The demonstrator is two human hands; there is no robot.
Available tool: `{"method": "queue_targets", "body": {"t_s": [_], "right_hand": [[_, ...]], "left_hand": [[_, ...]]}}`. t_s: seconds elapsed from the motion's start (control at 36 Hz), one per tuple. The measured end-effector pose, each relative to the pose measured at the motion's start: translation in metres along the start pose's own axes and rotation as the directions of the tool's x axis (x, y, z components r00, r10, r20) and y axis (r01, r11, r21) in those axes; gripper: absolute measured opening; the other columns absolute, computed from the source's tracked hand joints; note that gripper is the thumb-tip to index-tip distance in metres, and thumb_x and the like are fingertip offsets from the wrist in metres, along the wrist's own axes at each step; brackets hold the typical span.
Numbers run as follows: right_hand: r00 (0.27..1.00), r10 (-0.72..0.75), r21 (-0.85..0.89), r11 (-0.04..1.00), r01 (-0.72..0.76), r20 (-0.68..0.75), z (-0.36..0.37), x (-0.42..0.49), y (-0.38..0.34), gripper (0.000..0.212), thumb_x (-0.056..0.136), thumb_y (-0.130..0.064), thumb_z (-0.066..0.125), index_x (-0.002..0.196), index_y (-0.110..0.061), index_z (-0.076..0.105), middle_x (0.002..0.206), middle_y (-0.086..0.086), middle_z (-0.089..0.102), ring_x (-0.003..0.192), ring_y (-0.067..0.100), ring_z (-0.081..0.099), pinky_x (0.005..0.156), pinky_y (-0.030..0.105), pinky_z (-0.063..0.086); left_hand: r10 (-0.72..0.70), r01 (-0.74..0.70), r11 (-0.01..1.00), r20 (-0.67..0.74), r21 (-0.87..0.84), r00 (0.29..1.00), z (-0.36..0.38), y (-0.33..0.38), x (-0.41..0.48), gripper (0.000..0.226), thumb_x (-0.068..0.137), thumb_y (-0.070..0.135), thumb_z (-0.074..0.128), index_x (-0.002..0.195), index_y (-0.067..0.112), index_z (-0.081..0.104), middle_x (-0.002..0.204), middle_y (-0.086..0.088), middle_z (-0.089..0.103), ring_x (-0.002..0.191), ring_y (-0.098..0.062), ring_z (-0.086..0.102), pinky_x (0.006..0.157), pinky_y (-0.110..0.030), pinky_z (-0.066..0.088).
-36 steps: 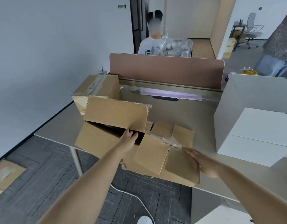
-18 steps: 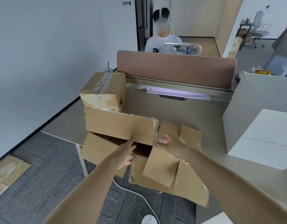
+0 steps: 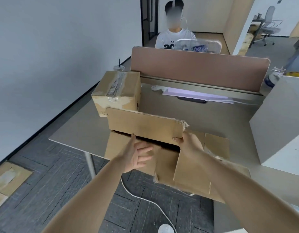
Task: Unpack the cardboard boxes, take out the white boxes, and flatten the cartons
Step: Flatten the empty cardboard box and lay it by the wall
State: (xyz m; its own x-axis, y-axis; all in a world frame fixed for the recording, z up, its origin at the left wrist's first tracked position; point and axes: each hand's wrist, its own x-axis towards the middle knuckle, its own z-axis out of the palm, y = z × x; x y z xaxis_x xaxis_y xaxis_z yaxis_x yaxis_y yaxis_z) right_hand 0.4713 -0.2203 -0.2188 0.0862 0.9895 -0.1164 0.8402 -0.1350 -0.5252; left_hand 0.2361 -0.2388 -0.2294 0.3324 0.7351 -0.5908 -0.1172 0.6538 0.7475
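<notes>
Now the right hand [image 3: 187,143] pinches the carton's [image 3: 145,125] raised flap at the worktop's [image 3: 78,132] near edge; the left hand [image 3: 137,155] hovers, fingers spread. Pressing both panels down together should flatten it.

We see the carton [image 3: 145,126] as plain brown cardboard: matt, a little scuffed, with a torn, fuzzy edge at one flap corner. The sealed box [image 3: 118,91] is the same dull cardboard, with wrinkled clear tape [image 3: 115,84] shining along its top and pale patches where the outer paper has peeled. The desk [image 3: 78,132] looks to us like smooth matt laminate, and the white box [image 3: 280,125] is smooth and matt too. The divider [image 3: 195,69] has a soft, cloth-like finish. The floor [image 3: 44,190] is rough grey carpet.
</notes>
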Motion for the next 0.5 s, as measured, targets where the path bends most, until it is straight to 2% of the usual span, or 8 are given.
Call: {"method": "queue_targets", "body": {"t_s": [0.11,0.17,0.22,0.33,0.39,0.44,0.5], "right_hand": [[0.999,0.037,0.009,0.999,-0.036,-0.025,-0.009,0.007,0.01,0.025,0.095,-0.035,0.057,0.094,-0.01,0.057,0.089,0.007,0.061,0.084,0.026,0.058,0.07,0.034,0.046],[0.999,0.054,0.007,0.999,-0.054,0.004,-0.011,0.006,0.015,0.025,0.094,-0.033,0.059,0.091,-0.008,0.057,0.086,0.008,0.061,0.08,0.026,0.056,0.066,0.032,0.041],[0.998,0.065,0.011,0.998,-0.065,0.028,-0.009,0.002,0.019,0.025,0.093,-0.03,0.061,0.089,-0.006,0.059,0.083,0.01,0.061,0.076,0.026,0.056,0.061,0.032,0.037],[0.996,0.074,0.035,0.997,-0.076,0.059,0.0,-0.006,0.025,0.021,0.092,-0.026,0.063,0.093,-0.005,0.061,0.088,0.012,0.063,0.075,0.024,0.058,0.063,0.031,0.043],[0.995,0.079,0.037,0.996,-0.082,0.068,0.004,-0.011,0.025,0.023,0.091,-0.023,0.064,0.099,-0.001,0.061,0.088,0.011,0.063,0.073,0.02,0.057,0.063,0.027,0.043],[0.995,0.067,0.047,0.996,-0.07,0.078,0.006,-0.016,0.024,0.021,0.09,-0.019,0.065,0.099,0.0,0.059,0.087,0.007,0.059,0.069,0.012,0.051,0.059,0.016,0.037],[0.995,0.048,0.083,0.995,-0.055,0.083,0.009,-0.023,0.022,0.019,0.089,-0.014,0.066,0.1,-0.007,0.052,0.092,0.004,0.053,0.075,0.011,0.049,0.067,0.014,0.041]], "left_hand": [[-0.023,0.03,0.998,-0.119,0.057,0.993,-0.05,0.014,-0.002,0.086,0.092,0.072,0.009,0.143,0.013,0.044,0.126,-0.007,0.065,0.121,-0.032,0.055,0.112,-0.053,0.029],[-0.021,0.035,0.997,-0.19,0.068,0.982,-0.068,0.026,-0.003,0.09,0.091,0.073,0.008,0.141,0.008,0.046,0.121,-0.008,0.067,0.12,-0.031,0.056,0.113,-0.052,0.029],[-0.035,0.052,0.996,-0.208,0.077,0.978,-0.079,0.04,-0.004,0.099,0.087,0.078,0.007,0.141,0.002,0.042,0.121,-0.01,0.067,0.124,-0.03,0.053,0.112,-0.05,0.029],[-0.131,0.175,0.965,-0.217,0.196,0.967,-0.087,0.056,-0.003,0.113,0.081,0.085,0.003,0.134,-0.006,0.045,0.119,-0.015,0.067,0.122,-0.03,0.054,0.104,-0.044,0.036],[-0.156,0.22,0.948,-0.266,0.231,0.951,-0.09,0.058,-0.001,0.109,0.083,0.084,0.01,0.126,-0.008,0.05,0.113,-0.017,0.069,0.118,-0.032,0.057,0.105,-0.044,0.039],[-0.172,0.25,0.94,-0.311,0.231,0.935,-0.097,0.057,0.001,0.104,0.084,0.082,0.02,0.119,-0.009,0.056,0.109,-0.019,0.069,0.112,-0.032,0.059,0.107,-0.044,0.04],[-0.197,0.28,0.935,-0.336,0.218,0.921,-0.107,0.053,0.004,0.097,0.084,0.081,0.029,0.117,-0.006,0.058,0.108,-0.019,0.069,0.107,-0.032,0.061,0.103,-0.043,0.044]]}}
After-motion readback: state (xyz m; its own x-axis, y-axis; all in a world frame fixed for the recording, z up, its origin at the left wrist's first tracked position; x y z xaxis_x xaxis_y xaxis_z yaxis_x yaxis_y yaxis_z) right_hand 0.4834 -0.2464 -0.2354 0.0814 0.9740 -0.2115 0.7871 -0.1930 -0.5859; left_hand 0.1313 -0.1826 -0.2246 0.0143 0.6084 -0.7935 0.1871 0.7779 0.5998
